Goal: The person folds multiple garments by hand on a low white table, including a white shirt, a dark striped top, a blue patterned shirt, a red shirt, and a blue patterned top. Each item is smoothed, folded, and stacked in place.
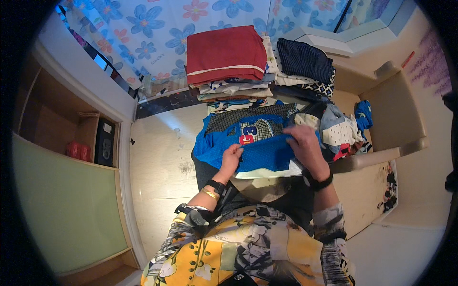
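A bright blue garment [264, 157] with dark patterned grey panels and a number patch [250, 132] lies spread in front of me, partly folded over itself. Its near part rests on a pale flat board or surface [268, 174] above my knees. My left hand [232, 157] pinches the blue cloth near the middle of the fold. At the fold's right end, my right hand [306, 143] has thumb and fingers at the cloth edge, slightly blurred. Between the two hands the folded edge runs nearly straight.
Behind the garment stand a folded stack topped by a red cloth [225, 53] and another topped by a dark striped cloth [306, 60]. Loose clothes [340, 132] lie heaped on a tan chair [390, 107] at right. An open-shelved cabinet [68, 186] stands left; a floral curtain [146, 39] hangs behind.
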A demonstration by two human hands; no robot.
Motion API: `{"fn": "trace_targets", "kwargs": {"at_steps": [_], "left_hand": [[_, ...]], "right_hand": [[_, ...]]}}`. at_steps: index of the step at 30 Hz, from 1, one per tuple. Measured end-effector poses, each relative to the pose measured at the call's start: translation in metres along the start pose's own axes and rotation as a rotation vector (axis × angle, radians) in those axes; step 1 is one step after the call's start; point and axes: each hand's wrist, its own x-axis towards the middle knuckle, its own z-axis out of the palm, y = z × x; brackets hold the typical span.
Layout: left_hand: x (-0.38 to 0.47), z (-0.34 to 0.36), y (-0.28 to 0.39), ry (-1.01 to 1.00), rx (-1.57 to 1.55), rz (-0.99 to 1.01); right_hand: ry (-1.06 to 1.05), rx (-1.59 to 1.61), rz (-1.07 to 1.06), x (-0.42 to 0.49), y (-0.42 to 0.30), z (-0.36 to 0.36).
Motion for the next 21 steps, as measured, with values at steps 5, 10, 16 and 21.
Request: {"fn": "trace_targets", "kwargs": {"at_steps": [5, 10, 16, 21], "left_hand": [[-0.001, -0.012, 0.0, 0.278, -0.168, -0.052], [-0.039, -0.025, 0.008, 0.197, 0.177, 0.154], [-0.06, -0.017, 0.021, 0.02, 0.867, 0.448], [-0.047, -0.022, 0.014, -0.088, 0.907, 0.413]], "right_hand": [[0.217, 0.003, 0.039, 0.033, 0.003, 0.039], [-0.346, -0.21, 0.387, -0.021, 0.019, 0.1], [-0.109, 0.065, 0.769, -0.07, 0.06, 0.139], [0.203, 0.82, 1.107, -0.102, 0.096, 0.126]]}}
